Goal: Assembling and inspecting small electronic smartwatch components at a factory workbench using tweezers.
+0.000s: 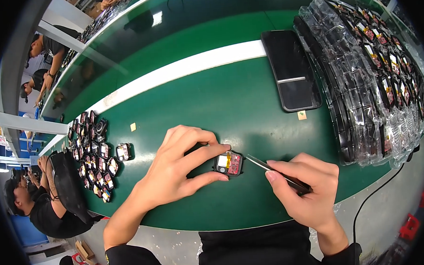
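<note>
On the green table lies a small black square device casing (228, 164), its red circuit board, a white part and yellow tape showing inside. My left hand (182, 158) grips the casing by two opposite edges between thumb and fingers. Tweezers (281, 176) are pinched in my right hand (310, 185), their thin metal tip pointing at the casing's right edge. From this view I cannot tell whether the tip touches it.
Several similar casings (96, 160) cluster at the left, one casing (123, 152) slightly apart. At the right, a black smartphone (292, 70) lies beside tall stacked clear plastic trays (367, 76) of casings. A white strip (194, 61) crosses the table. Other people work at the left.
</note>
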### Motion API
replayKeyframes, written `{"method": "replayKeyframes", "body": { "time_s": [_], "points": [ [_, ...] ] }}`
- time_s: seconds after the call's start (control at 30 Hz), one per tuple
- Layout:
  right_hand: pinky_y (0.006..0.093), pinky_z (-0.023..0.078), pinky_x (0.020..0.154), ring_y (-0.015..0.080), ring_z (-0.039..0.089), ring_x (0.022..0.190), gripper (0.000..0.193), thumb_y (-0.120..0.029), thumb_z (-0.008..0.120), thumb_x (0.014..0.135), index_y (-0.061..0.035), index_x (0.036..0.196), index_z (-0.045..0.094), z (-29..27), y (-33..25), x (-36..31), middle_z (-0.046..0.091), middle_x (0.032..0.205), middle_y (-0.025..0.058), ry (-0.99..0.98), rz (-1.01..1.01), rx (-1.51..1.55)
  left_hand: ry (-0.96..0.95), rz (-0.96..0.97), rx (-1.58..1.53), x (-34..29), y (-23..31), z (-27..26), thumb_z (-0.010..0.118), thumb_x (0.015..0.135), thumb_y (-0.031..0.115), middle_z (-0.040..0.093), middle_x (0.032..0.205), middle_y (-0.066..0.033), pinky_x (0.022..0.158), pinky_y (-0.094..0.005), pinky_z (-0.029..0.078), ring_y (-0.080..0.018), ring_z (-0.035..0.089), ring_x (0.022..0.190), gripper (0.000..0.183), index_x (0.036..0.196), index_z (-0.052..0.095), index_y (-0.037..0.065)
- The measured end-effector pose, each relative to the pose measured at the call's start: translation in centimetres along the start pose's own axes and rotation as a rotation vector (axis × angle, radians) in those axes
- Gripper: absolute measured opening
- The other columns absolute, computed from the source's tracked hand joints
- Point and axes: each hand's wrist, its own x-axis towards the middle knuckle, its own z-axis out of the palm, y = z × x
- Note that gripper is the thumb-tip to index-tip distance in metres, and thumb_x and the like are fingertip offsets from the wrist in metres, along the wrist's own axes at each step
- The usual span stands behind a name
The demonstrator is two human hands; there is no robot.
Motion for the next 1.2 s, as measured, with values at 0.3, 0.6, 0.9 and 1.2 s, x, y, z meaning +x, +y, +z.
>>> {"method": "replayKeyframes", "body": {
  "time_s": [0.3,0.6,0.9,1.2],
  "points": [
    [0.0267,0.035,0.044,0.0093,0.050,0.047,0.018,0.007,0.086,0.079,0.0015,0.096,0.083,-0.5,0.1,0.0,0.063,0.067,0.0023,-0.153,-0.047,0.015,-0.109,-0.051,-0.182,-0.1,1.7,0.1,0.101,0.075,0.033,0.074,0.096,-0.0032,0.089,-0.0393,0.038,-0.0198,0.063,0.083,0.061,0.125,0.083,0.004],
    [0.0297,0.040,0.044,0.0153,0.054,0.049,0.021,0.008,0.086,0.076,0.0013,0.096,0.080,0.4,0.3,0.2,0.062,0.072,0.0028,-0.193,-0.109,-0.044,-0.124,-0.061,-0.196,0.0,1.4,0.1,0.101,0.071,0.039,0.074,0.091,-0.0041,0.085,-0.0396,0.035,-0.0208,0.059,0.078,0.063,0.119,0.085,0.002],
    [0.0302,0.042,0.045,0.0162,0.055,0.050,0.022,0.008,0.086,0.077,0.0022,0.097,0.079,0.5,0.6,0.2,0.061,0.073,0.0033,-0.182,-0.130,-0.042,-0.148,-0.085,-0.181,0.1,1.4,0.1,0.099,0.070,0.046,0.075,0.091,-0.0050,0.086,-0.0395,0.035,-0.0218,0.059,0.079,0.064,0.115,0.086,0.002],
    [0.0310,0.041,0.045,0.0155,0.055,0.051,0.025,0.009,0.087,0.076,0.0029,0.099,0.081,0.7,0.9,-0.3,0.058,0.072,0.0029,-0.104,-0.197,-0.054,-0.130,-0.085,-0.172,0.1,1.2,0.0,0.103,0.069,0.042,0.076,0.089,-0.0058,0.083,-0.0370,0.037,-0.0184,0.058,0.072,0.065,0.117,0.084,0.003]
  ]
}}
